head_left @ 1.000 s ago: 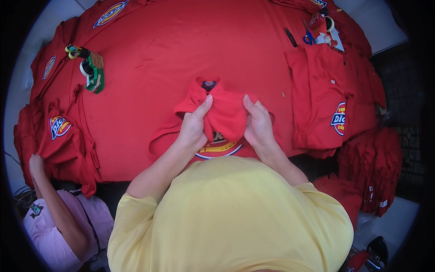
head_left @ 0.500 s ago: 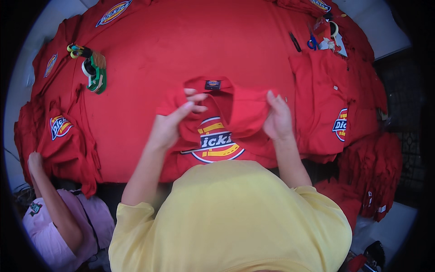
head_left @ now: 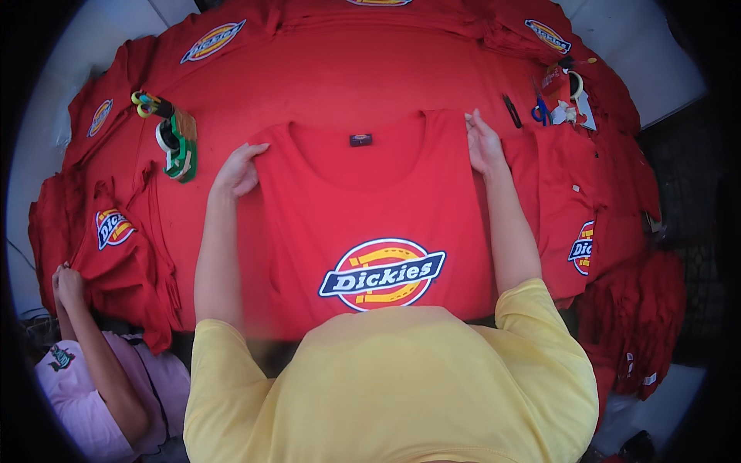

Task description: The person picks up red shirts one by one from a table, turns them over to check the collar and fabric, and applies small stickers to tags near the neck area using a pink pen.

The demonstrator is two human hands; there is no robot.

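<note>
The left hand (head_left: pixel 241 168) and right hand (head_left: pixel 485 147), fingers nearly closed, grip a red scoop-neck tank top (head_left: pixel 363 208) at opposite shoulders.

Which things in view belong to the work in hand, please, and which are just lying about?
In use: spread red top, with left hand and right hand at its shoulders.

Apparently just lying about: green tape dispenser; blue-handled scissors; dark slim tool.

You have open surface (head_left: pixel 347 73) ahead, but a tape dispenser (head_left: pixel 183 150) obstructs outside your left hand (head_left: pixel 238 171), scissors (head_left: pixel 541 113) beyond your right hand (head_left: pixel 485 148).
</note>
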